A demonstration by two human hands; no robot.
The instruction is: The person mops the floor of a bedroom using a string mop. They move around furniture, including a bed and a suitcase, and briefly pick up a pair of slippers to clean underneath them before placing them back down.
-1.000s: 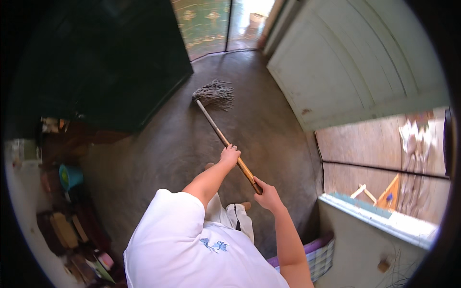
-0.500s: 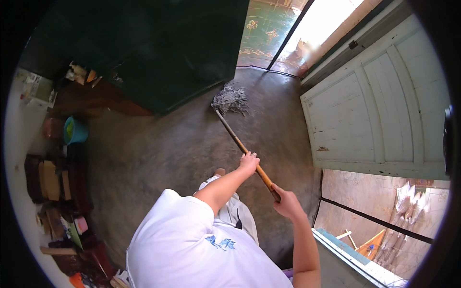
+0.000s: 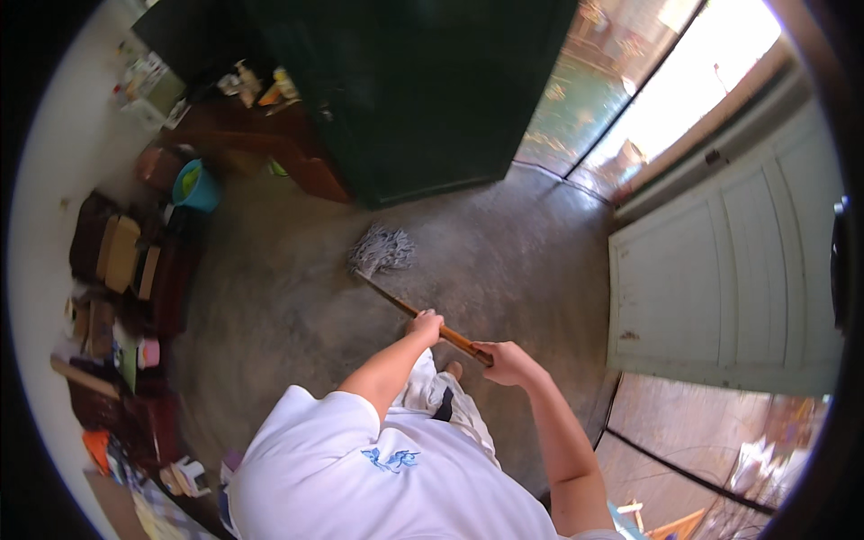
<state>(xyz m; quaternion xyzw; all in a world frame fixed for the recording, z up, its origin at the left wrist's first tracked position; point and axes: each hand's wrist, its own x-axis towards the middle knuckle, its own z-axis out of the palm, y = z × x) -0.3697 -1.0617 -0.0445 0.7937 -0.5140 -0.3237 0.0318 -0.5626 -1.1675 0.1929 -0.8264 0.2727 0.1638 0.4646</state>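
A mop (image 3: 385, 248) with a grey string head rests on the dark concrete floor (image 3: 270, 333) ahead of me. Its wooden handle slants from the head back toward my body, down to the right. My left hand (image 3: 427, 326) is wrapped round the handle partway along. Close to the handle's top end, my right hand (image 3: 508, 363) grips it too. The mop's strings are bunched to one side of the handle's foot and touch the floor.
A dark green door (image 3: 432, 99) stands ahead, beside a bright doorway. To the right is a pale panelled door (image 3: 702, 288). Along the left wall are a blue bucket (image 3: 197, 185), dark red furniture (image 3: 153, 423) and cardboard boxes (image 3: 119, 253). My shoe (image 3: 454, 369) is below the handle.
The mop head has moved back from the green door's edge, nearer to me and leftward. Both hands have drawn back toward my body, still on the handle. The view has turned as well.
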